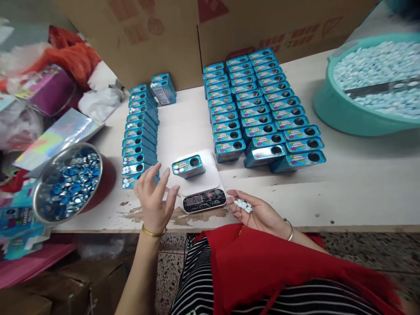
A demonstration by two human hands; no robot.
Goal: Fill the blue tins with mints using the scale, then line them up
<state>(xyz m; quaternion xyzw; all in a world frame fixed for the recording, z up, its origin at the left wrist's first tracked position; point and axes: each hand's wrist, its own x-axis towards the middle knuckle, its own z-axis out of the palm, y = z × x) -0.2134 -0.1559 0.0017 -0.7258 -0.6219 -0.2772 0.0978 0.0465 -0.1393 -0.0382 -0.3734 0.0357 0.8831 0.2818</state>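
Observation:
A small blue tin (188, 166) with a round hole in its top lies on a white digital scale (201, 186) at the table's front edge. My left hand (154, 199) hovers just left of the scale, fingers spread, holding nothing. My right hand (257, 212) rests palm up to the right of the scale, fingers loosely cupped. A few pale blue candies (243, 204) lie in its palm.
Rows of open blue tins (262, 109) fill the table's middle. A column of tins (139, 131) stands to the left. A teal basin (331, 109) of pale candies is far right. A metal bowl (44, 192) of blue caps sits at left. Cardboard boxes (183, 35) stand behind.

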